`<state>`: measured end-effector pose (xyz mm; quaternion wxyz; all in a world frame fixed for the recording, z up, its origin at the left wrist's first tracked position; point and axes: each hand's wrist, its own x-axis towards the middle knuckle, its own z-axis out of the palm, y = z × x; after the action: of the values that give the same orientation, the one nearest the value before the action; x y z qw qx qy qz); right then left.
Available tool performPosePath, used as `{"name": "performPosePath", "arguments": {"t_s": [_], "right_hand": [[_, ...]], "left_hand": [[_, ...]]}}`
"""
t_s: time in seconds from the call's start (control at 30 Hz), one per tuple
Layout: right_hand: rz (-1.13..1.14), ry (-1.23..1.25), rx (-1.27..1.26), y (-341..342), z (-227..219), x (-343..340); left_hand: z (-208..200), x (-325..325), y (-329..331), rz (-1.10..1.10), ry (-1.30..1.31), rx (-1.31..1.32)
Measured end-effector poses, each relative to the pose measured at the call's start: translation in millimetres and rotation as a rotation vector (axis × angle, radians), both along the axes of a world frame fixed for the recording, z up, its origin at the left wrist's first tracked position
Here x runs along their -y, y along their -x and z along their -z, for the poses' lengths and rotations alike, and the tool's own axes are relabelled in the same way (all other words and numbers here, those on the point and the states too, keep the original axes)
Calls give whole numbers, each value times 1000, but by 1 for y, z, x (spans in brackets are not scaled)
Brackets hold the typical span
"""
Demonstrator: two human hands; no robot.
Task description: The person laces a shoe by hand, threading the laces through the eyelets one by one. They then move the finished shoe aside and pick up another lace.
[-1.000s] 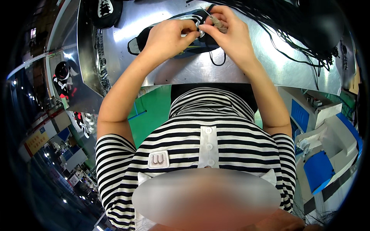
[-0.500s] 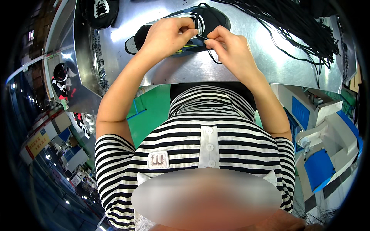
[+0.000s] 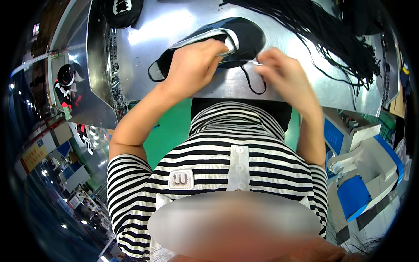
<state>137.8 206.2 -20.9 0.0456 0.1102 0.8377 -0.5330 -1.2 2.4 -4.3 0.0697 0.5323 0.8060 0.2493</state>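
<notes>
A dark shoe (image 3: 251, 37) with a pale-lined opening lies on its length on the metal table, toe to the right. My left hand (image 3: 194, 65) is closed at the near side of the opening, its fingertips tucked in and partly hidden by the hand itself. A black shoelace (image 3: 248, 81) comes out of the shoe's front and hangs in a loop on the near side. My right hand (image 3: 286, 74), blurred by motion, is just right of the shoe, thumb and forefinger drawn together at a thin dark piece of the lace.
A thick bundle of black laces (image 3: 336, 43) lies across the table's right side. Another black shoe (image 3: 122, 11) stands at the far left. The metal table (image 3: 144, 56) has a near edge in front of my body. A chair with a blue seat (image 3: 353, 196) is at the right.
My right hand has moved right and toward me, away from my left hand. My left hand has shifted down slightly onto the shoe's opening. The lace loop now hangs wider below the shoe.
</notes>
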Motion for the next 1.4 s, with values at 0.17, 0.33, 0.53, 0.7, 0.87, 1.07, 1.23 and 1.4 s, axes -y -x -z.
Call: {"name": "performPosePath", "arguments": {"t_s": [0.17, 0.33, 0.53, 0.7, 0.87, 1.07, 1.23, 1.4], "right_hand": [[409, 261, -275, 31, 33, -39], [387, 274, -372, 48, 27, -5], [371, 40, -413, 46, 20, 15], [411, 103, -308, 42, 21, 17], [474, 270, -220, 39, 29, 7], [442, 398, -133, 40, 22, 5], [493, 503, -113, 37, 19, 4], [515, 512, -102, 31, 34, 0]], "left_hand": [[3, -3, -8, 124, -146, -318], [-8, 13, 18, -234, 74, 888], [3, 5, 42, -223, 476, 1206], [15, -3, 39, -248, 358, 1236], [45, 18, 38, -369, -4, 781], [31, 8, 26, -344, -111, 777], [22, 4, 30, -305, -36, 867], [-12, 36, 42, -192, -148, 25]]}}
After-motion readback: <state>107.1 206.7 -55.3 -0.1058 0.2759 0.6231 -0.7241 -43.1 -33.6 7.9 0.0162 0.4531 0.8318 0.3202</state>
